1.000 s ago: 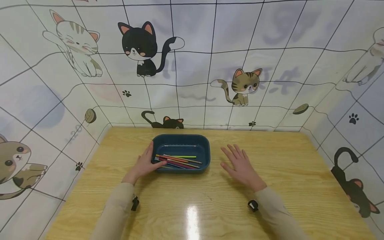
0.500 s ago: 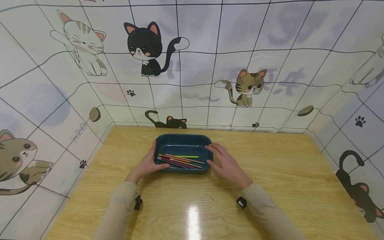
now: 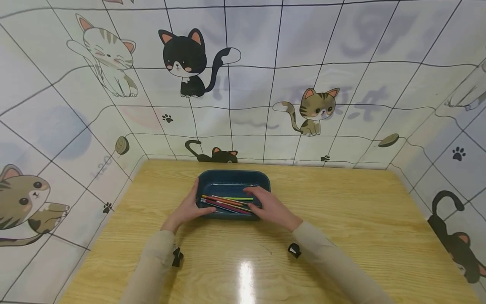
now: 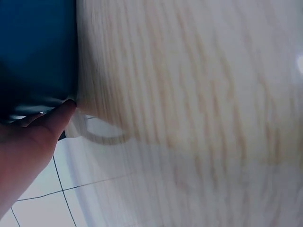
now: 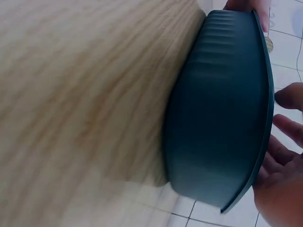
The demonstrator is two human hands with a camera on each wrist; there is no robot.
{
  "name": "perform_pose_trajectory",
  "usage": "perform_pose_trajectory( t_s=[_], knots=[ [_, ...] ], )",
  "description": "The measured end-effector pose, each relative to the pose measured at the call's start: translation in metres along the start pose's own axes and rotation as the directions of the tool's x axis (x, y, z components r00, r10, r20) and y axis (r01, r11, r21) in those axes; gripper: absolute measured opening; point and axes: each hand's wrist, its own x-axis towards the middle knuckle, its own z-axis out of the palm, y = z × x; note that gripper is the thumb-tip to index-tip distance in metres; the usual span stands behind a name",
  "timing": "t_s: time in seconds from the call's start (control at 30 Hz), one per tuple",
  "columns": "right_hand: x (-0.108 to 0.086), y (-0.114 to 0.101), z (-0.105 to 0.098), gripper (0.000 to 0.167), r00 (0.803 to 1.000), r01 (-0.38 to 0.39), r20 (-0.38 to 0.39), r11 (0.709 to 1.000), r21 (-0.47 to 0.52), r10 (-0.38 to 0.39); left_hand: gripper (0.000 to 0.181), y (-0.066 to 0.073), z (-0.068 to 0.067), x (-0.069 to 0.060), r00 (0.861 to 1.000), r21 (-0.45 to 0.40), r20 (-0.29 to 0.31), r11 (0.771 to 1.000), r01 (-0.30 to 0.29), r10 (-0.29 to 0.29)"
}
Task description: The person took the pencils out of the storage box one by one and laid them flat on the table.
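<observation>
Wooden tabletop [image 3: 341, 202] is leaving passage at the head view's centre right; at centre, left hand [image 3: 186, 210] and right hand [image 3: 275, 208] are obstructing the dark-blue tray [image 3: 235, 176].

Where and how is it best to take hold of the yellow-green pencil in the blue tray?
Probably pinch the yellow-green pencil across its bare shaft, right of where it meets the other pencils, coming from above. It lies left to right inside the blue tray, whose raised walls hinder a sideways approach. The right hand hovers near its right end.
</observation>
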Motion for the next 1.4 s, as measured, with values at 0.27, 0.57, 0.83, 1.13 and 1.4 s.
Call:
perform_pose_trajectory(
  t_s=[0.27, 0.57, 0.83, 1.13, 1.4],
  knots=[
    [0.020, -0.002, 0.009, 0.036, 0.992, -0.062, 0.106, 0.996, -0.058, 0.068, 0.123, 0.002, 0.003, 0.000, 1.000, -0.015, 0.011, 1.000, 0.000, 0.000],
    [0.037, 0.004, 0.020, 0.026, 0.965, -0.149, 0.208, 0.987, -0.051, 0.157, 0.124, 0.002, 0.006, 0.001, 1.000, -0.017, 0.005, 1.000, -0.003, 0.004],
    [0.041, 0.006, 0.028, 0.023, 0.953, -0.171, 0.240, 0.982, -0.077, 0.185, 0.123, 0.001, 0.009, -0.001, 1.000, -0.037, -0.010, 0.999, 0.008, -0.009],
    [0.041, 0.005, 0.028, 0.025, 0.948, -0.157, 0.263, 0.982, -0.105, 0.180, 0.121, -0.002, 0.008, 0.000, 1.000, -0.039, -0.015, 0.999, 0.016, -0.017],
    [0.043, 0.006, 0.027, 0.026, 0.943, -0.179, 0.279, 0.983, -0.028, 0.180, 0.120, -0.001, 0.008, -0.001, 1.000, -0.052, -0.026, 0.999, 0.013, -0.014]
  ],
)
